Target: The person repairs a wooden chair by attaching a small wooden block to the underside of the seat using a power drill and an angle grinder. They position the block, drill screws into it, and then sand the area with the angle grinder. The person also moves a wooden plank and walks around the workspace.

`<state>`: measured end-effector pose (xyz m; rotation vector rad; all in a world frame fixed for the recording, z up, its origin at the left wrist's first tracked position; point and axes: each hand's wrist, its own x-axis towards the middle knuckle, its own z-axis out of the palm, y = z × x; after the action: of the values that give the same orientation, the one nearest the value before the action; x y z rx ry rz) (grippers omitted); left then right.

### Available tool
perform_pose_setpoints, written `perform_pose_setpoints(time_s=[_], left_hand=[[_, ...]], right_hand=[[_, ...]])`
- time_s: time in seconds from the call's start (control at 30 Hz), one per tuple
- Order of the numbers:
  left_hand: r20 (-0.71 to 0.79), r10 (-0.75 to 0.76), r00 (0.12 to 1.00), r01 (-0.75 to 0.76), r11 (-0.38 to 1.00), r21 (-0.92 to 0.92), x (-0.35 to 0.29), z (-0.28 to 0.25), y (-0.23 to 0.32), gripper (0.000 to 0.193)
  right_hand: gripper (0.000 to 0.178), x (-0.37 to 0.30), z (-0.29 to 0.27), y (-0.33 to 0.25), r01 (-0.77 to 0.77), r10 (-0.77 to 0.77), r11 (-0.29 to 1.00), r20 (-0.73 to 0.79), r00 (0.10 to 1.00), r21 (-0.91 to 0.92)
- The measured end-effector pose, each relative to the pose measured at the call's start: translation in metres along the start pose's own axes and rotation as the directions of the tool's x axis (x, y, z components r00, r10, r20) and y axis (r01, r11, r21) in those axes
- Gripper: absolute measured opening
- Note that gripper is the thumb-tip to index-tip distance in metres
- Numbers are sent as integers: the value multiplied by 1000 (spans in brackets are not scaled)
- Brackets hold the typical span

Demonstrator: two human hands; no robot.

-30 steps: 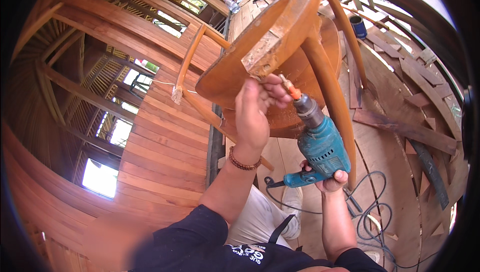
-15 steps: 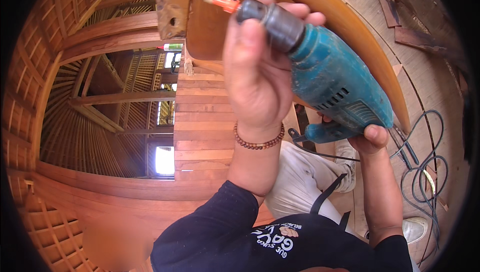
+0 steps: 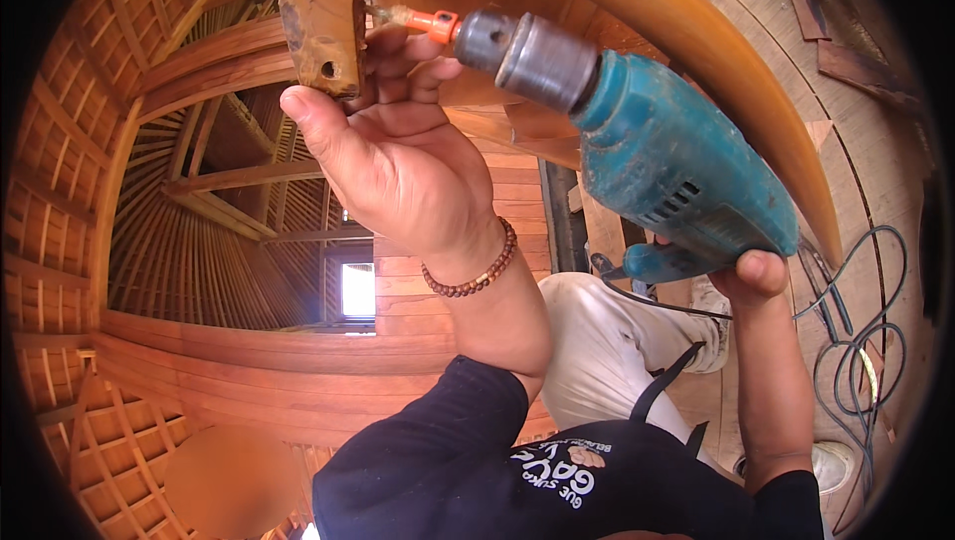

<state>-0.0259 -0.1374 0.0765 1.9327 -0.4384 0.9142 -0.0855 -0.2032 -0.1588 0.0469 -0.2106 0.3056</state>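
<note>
My right hand (image 3: 754, 274) is wrapped round the handle of a worn teal power drill (image 3: 686, 142). Most of its fingers are hidden behind the drill body. An orange collar (image 3: 434, 25) sits on the bit in the dark metal chuck (image 3: 487, 40), and the bit's tip is beside the inner side of a wooden beam end (image 3: 323, 3). Near its lower end the beam has a round hole (image 3: 327, 70). With the thumb on one side and the fingers on the other, my left hand (image 3: 418, 167) grips that beam end just below the bit.
A curved, varnished wooden rail (image 3: 736, 73) runs past the drill's far side. On the plank floor at right lie a looped dark cable (image 3: 846, 341) and wood offcuts (image 3: 860, 73). A wooden lattice (image 3: 75, 212) and an opening with roof beams (image 3: 239, 182) are at left.
My left hand has left the drill chuck and moved left onto the beam end. The drill stays in my right hand, its bit now close beside the beam.
</note>
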Motion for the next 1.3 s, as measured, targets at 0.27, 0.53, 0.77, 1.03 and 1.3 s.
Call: perform_pose_setpoints(time_s=[0.27, 0.53, 0.77, 1.03, 1.3], left_hand=[[-17, 48, 999, -47, 998, 48, 0, 4, -2, 55], [51, 12, 999, -14, 999, 36, 2, 1, 2, 51], [217, -25, 976, 29, 999, -14, 6, -16, 5, 47], [-40, -24, 999, 27, 997, 79, 7, 6, 6, 61], [-118, 65, 991, -12, 915, 404, 16, 10, 3, 60]], right_hand=[[91, -6, -12, -7, -70, 70, 998, 51, 996, -8], [91, -10, -21, -2, -78, 77, 997, 74, 994, 11], [91, -12, -25, 1, -70, 68, 997, 86, 994, 17], [92, -12, -27, 4, -63, 61, 998, 100, 993, 18], [91, -3, -12, 9, -16, 17, 1000, 44, 999, -3]])
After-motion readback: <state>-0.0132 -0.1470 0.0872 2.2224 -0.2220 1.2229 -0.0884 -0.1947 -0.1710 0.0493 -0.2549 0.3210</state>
